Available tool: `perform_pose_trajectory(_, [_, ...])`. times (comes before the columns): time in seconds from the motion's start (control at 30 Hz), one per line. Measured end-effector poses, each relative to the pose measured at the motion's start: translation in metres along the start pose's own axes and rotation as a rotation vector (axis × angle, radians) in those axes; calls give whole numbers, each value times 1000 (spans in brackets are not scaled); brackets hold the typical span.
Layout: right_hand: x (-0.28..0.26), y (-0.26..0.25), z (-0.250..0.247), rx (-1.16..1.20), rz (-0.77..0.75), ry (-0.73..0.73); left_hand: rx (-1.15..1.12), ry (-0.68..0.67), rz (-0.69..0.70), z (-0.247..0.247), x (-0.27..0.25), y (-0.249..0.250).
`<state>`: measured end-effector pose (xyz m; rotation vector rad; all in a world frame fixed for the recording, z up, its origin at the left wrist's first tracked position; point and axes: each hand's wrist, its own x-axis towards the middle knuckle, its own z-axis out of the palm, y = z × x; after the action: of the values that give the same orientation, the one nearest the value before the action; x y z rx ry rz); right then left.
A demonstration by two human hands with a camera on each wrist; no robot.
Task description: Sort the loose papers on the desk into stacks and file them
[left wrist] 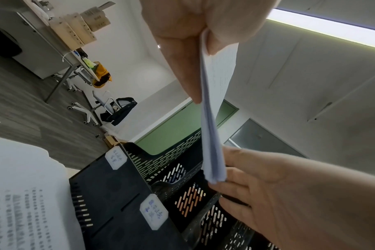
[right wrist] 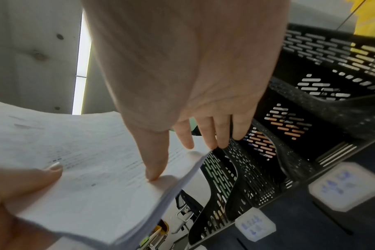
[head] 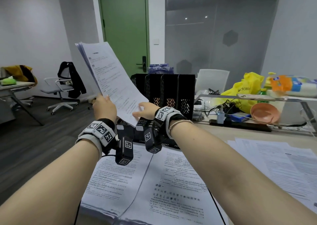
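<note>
White paper stack [head: 109, 80], pinched by L hand [head: 104, 107] & R hand [head: 146, 111], above blk rack [head: 171, 91].

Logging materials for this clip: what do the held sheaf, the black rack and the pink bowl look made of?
The sheaf is thin white printed paper, matte; it curves while held. The rack looks like moulded plastic, matte black with slotted walls; metal not excluded. The bowl is probably plastic: smooth, faint sheen.

green door [head: 125, 27]; office chair [head: 55, 89]; yellow bag [head: 247, 87]; orange bowl [head: 265, 113]
</note>
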<state>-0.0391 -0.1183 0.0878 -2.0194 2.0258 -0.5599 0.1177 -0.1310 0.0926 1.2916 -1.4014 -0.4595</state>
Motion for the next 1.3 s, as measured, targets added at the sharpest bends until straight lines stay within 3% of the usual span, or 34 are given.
perform_pose_trajectory(0.43, [47, 9, 20, 57, -56, -75, -4, 68, 106, 51, 29, -18])
perform_pose_trajectory(0.8, [65, 33, 53, 32, -106, -70, 173, 27, 82, 85, 36, -26])
perform_pose_trajectory(1.03, [63, 30, 51, 55, -94, -83, 118, 73, 66, 93, 45, -30])
perform_pose_trajectory(1.3, [57, 32, 54, 45, -41, -102, 153, -14, 20, 106, 42, -38])
